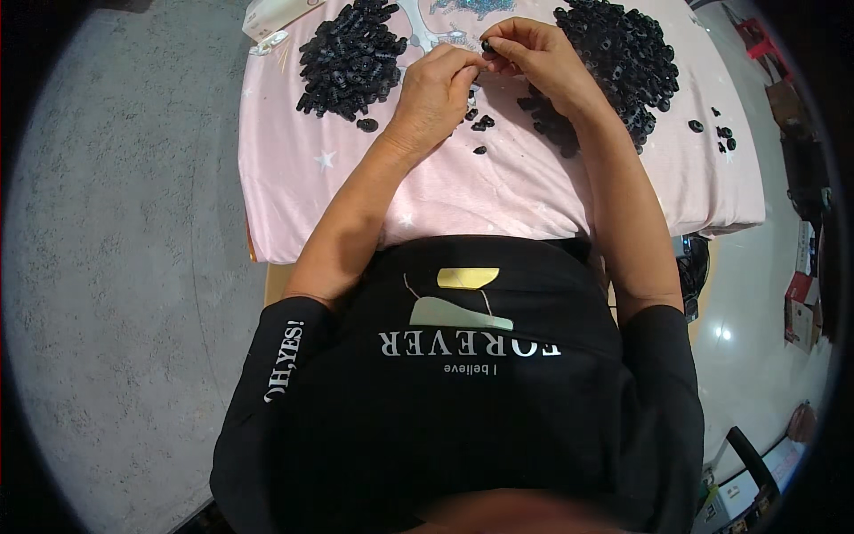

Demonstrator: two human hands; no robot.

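Observation:
Over the pink cloth both my hands meet, fingertips close together. My right hand pinches a small black part between thumb and finger. Beside it, my left hand is closed with thumb and fingers pressed together; what it grips, if anything, is too small to make out. To the left lies a heap of small black ribbed parts. A larger pile of black oval pieces with holes spreads behind and right of my right hand. Several loose black bits lie just below my hands.
The pink star-patterned cloth covers the table. A white box stands at its far left corner, and bluish clear pieces lie at the far edge. Several stray black pieces sit at the right. A red stool stands beyond.

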